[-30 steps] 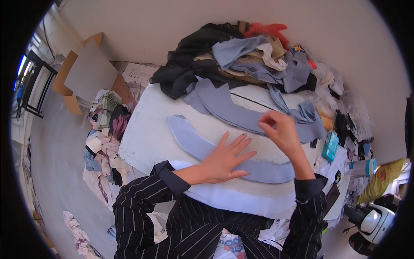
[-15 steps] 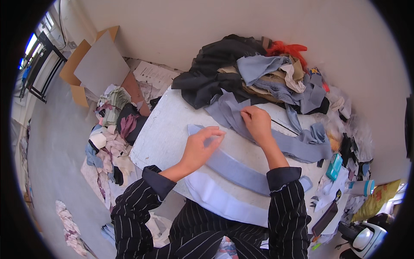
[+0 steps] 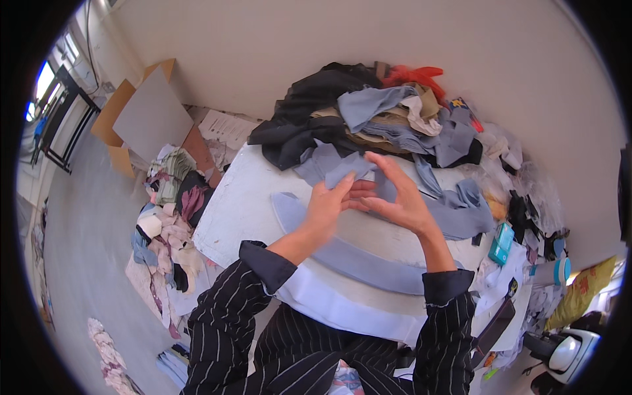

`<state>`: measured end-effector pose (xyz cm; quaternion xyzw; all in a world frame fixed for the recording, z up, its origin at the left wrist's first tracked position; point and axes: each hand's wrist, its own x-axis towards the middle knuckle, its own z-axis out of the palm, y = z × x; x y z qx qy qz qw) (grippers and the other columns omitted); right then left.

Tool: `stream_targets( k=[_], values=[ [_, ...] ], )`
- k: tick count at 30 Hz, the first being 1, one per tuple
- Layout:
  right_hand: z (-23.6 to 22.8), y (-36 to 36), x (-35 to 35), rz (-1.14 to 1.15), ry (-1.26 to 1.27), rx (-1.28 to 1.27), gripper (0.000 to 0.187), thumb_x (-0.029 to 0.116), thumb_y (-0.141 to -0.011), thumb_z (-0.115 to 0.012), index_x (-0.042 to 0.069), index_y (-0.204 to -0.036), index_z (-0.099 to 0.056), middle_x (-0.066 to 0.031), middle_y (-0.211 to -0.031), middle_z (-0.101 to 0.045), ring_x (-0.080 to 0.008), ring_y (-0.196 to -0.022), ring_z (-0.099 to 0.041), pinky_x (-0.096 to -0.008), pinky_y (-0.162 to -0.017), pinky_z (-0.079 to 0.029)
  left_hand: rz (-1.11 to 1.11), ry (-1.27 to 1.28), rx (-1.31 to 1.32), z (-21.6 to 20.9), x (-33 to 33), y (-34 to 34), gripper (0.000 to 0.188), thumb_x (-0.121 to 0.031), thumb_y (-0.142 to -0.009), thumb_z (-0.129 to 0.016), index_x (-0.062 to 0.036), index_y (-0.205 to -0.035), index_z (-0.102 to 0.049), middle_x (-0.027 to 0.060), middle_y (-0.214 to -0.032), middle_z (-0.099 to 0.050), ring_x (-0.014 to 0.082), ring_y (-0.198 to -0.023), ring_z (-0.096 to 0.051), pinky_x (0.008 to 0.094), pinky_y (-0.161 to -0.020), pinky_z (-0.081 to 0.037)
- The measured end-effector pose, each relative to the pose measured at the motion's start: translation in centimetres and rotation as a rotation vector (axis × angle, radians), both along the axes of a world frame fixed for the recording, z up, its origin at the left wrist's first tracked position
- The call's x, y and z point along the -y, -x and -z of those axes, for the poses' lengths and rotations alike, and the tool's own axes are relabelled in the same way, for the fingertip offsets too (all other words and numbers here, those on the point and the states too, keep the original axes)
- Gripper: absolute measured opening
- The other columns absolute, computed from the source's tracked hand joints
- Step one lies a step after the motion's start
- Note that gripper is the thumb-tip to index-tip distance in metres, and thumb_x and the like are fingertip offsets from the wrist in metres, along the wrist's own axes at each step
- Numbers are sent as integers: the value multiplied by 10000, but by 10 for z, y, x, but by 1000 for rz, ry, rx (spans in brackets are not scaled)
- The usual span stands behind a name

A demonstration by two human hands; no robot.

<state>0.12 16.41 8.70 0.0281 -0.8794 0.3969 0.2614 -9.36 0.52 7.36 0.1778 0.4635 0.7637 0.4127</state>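
Over the white tabletop (image 3: 230, 204) my two hands meet at the near end of a stack of grey-blue curved fabric strips (image 3: 315, 170). My left hand (image 3: 329, 207) pinches the edge of the top strip between thumb and fingers. Close beside it, my right hand (image 3: 408, 201) curves with thumb and forefinger apart, its fingers partly in front of the cloth. Nearer to me a single grey-blue curved strip (image 3: 355, 260) lies flat, passing under my right wrist. Along the near table edge lies a white curved strip (image 3: 336, 306).
A heap of black cloth (image 3: 296, 118) with grey, tan and red pieces stands at the back against the wall. Fabric scraps (image 3: 171, 230) and a cardboard box (image 3: 148, 108) are left on the floor. A teal packet (image 3: 501, 243), a phone (image 3: 494, 326) and a cup (image 3: 550, 270) sit right.
My left hand has moved up and right from above the single strip to the stack, taking hold of cloth there. My right hand has opened from a pinch. The view has shifted slightly.
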Motion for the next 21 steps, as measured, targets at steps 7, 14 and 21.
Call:
stream_targets(
  k=[7,14,21],
  values=[
    [3,-117,-65,201,400,433,638,232,-824,-690,58,-1404,-491,-95,-1117,-675,-216,-1064,-632,-346,-927,-496,-2,93,-360,-3,-8,1,285,-235,-972,-570,29,-1014,-669,140,-954,-709,203,-841,-692,318,-688,-539],
    [-45,-82,-26,18,407,-162,583,349,-840,-668,69,-1339,-555,-78,-1164,-676,-220,-1071,-629,-366,-942,-474,115,-21,-561,-76,6,1,201,-173,-841,-628,7,-894,-702,39,-800,-683,118,-738,-610,269,-651,-468],
    [-47,-100,-50,-155,388,318,572,373,-813,-743,31,-1253,-614,-75,-1038,-663,-169,-941,-607,-337,-905,-477,5,-13,-706,-113,-1,-8,221,-187,-865,-621,22,-868,-690,26,-807,-668,95,-719,-594,243,-632,-455]
  ],
)
